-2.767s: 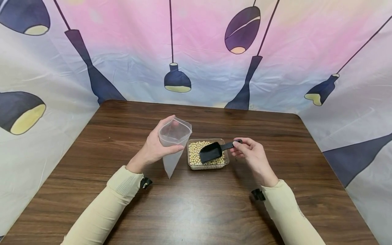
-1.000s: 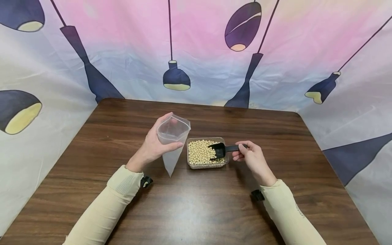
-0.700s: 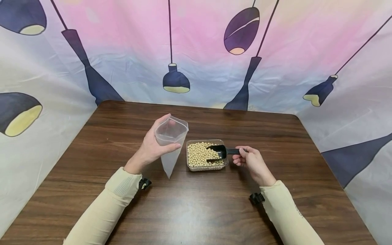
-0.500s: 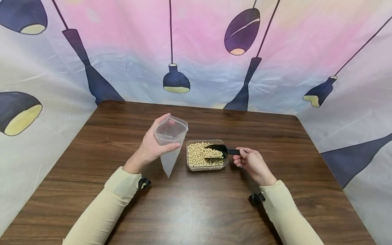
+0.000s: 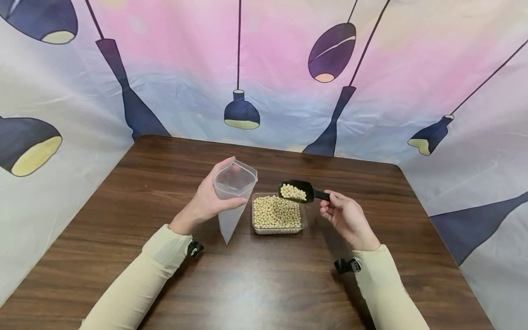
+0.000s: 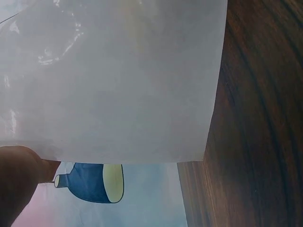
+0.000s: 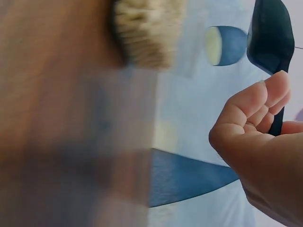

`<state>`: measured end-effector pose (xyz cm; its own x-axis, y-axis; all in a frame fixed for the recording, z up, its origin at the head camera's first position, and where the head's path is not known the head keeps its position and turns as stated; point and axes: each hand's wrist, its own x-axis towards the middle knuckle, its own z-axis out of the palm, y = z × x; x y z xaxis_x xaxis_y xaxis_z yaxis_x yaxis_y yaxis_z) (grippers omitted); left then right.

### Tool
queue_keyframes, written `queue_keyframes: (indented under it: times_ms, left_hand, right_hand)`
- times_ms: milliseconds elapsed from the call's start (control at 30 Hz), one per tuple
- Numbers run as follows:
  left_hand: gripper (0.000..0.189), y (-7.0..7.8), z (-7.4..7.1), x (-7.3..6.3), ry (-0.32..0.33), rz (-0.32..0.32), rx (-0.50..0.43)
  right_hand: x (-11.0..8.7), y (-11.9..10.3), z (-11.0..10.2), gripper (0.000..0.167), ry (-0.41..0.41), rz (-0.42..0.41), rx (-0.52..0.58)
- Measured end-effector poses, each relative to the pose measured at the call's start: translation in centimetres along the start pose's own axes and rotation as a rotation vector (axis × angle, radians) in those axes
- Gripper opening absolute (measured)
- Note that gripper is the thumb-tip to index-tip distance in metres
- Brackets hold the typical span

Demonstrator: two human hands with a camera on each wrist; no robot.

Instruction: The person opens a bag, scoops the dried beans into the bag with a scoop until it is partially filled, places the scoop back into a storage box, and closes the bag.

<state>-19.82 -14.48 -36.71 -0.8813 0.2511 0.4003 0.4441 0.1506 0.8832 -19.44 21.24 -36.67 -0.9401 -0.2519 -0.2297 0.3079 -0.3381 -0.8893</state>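
Note:
My left hand (image 5: 205, 197) grips a translucent plastic bag (image 5: 233, 215) near its top, thumb in front and fingers behind. The bag's mouth gapes upward and its lower end narrows to a corner. In the left wrist view the bag (image 6: 118, 94) fills most of the picture. My right hand (image 5: 348, 217) pinches the handle of a black scoop (image 5: 311, 192), also seen from below in the right wrist view, where the scoop (image 7: 270, 38) rises past the fingers. Pale yellow soybeans (image 5: 293, 192) lie in the scoop, above a clear rectangular container (image 5: 277, 232) filled with more soybeans.
The brown wood-grain table (image 5: 255, 284) spreads under both arms, its far edge close to a hanging cloth (image 5: 185, 101) printed with lamps. A black wrist strap device (image 5: 346, 266) is on the right wrist, and another (image 5: 195, 248) on the left.
The scoop has gone from lying over the beans, to digging into them, to raised above the container with a load of soybeans. The left hand keeps the bag in nearly the same place.

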Motion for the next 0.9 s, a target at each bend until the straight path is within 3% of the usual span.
queue_keyframes:
  times_ms: [267, 567, 900]
  left_hand:
    - [0.094, 0.0, 0.1, -0.3, -0.009, -0.020, 0.007]
    - [0.094, 0.2, 0.3, -0.6, -0.012, -0.023, 0.000]
    - [0.093, 0.5, 0.6, -0.3, -0.024, -0.027, -0.002]
  right_hand:
    - [-0.2, -2.3, 3.5, 0.021, -0.056, -0.170, 0.103]
    - [-0.2, -3.0, 7.6, 0.026, -0.059, -0.268, -0.015]
    - [-0.7, -3.2, 8.6, 0.025, -0.058, -0.336, -0.050]
